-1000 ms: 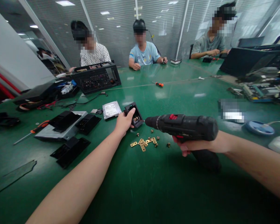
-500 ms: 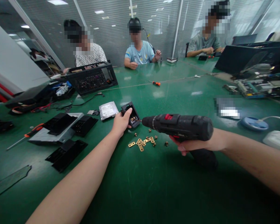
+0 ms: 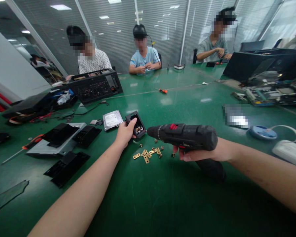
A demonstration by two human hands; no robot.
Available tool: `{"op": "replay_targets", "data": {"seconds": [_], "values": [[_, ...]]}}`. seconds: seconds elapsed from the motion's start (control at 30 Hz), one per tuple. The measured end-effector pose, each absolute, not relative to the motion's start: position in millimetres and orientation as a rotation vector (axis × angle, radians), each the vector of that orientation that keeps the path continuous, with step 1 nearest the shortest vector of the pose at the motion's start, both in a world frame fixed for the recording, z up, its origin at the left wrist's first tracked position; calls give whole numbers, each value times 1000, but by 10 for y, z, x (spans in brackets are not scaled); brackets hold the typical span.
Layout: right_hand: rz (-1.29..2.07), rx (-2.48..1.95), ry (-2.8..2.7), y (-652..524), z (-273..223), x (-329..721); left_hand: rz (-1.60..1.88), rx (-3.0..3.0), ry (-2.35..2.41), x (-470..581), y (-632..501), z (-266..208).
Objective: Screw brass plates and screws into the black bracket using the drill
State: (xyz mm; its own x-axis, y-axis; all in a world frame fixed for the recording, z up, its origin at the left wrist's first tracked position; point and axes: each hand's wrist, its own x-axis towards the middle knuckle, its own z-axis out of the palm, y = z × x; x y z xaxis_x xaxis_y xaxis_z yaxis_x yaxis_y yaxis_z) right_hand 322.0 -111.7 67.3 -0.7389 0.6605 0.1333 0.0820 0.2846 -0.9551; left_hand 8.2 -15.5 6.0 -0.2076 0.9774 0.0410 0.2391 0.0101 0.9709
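My left hand (image 3: 125, 132) grips a small black box-like housing (image 3: 141, 129), tilted up with its open side showing gold-coloured parts inside. In my right hand (image 3: 199, 154) is a black cordless drill (image 3: 185, 135) with red details, lying level and pointing left. Its tip meets the right side of the housing; whether the bit touches a screw is too small to tell. Just below, several brass plates (image 3: 146, 153) and loose screws (image 3: 173, 154) lie on the green table (image 3: 162, 197). A hard drive (image 3: 112, 119) rests left of my left hand.
At left are a metal drive case (image 3: 46, 148), black plastic parts (image 3: 66, 168), a screwdriver (image 3: 24, 148) and a clear sheet (image 3: 10, 197). A computer case (image 3: 96, 86) stands farther back. Circuit boards (image 3: 273, 92) and a blue roll (image 3: 263, 132) lie right. Three people sit across the table.
The view has shifted slightly, moving most things a little left and down. The drill stays at the housing. Across the table, the middle person's raised hand has come down to meet the other.
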Motion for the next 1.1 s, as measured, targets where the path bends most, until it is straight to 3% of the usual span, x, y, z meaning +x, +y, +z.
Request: {"op": "replay_targets", "data": {"seconds": [0.13,0.63,1.1], "values": [[1335,-700,-2110,-1125,587,3244,1250,1288,1548,90,-166,77],[1605,-684,-2048,-1128,583,3280,1242,1319,1533,93,-167,72],[1566,-664,-1988,-1239,643,3213,1255,1311,1583,121,-183,92]]}}
